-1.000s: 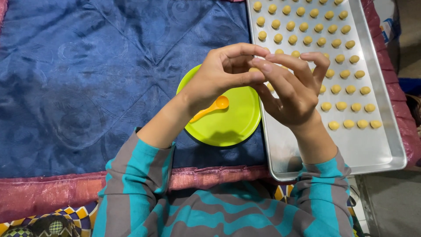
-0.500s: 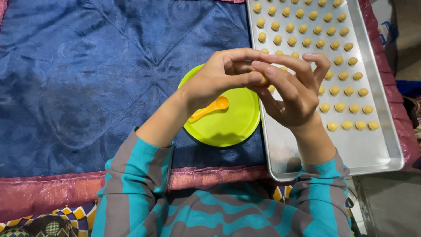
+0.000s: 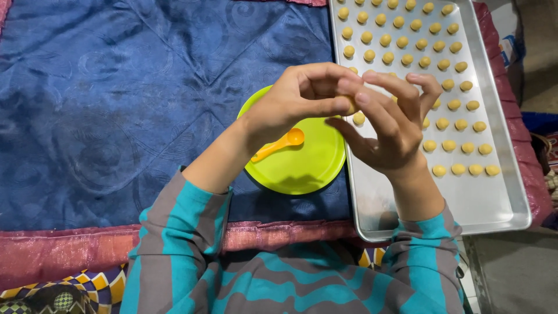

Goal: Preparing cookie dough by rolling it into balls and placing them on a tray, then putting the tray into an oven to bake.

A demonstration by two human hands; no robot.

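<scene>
Left hand [image 3: 302, 96] and right hand [image 3: 389, 125] meet above the gap between the green plate [image 3: 308, 168] and the metal tray [image 3: 488, 203], fingertips pinched together on a small yellow dough piece [image 3: 351, 106] (mostly hidden between thumb and fingers). An orange spoon [image 3: 279, 145] lies on the plate, near the left wrist. On the tray, to the right and far side, rows of yellow dough balls [image 3: 459, 168] sit apart; a blue quilted cloth [image 3: 116, 104] lies beneath everything.
</scene>
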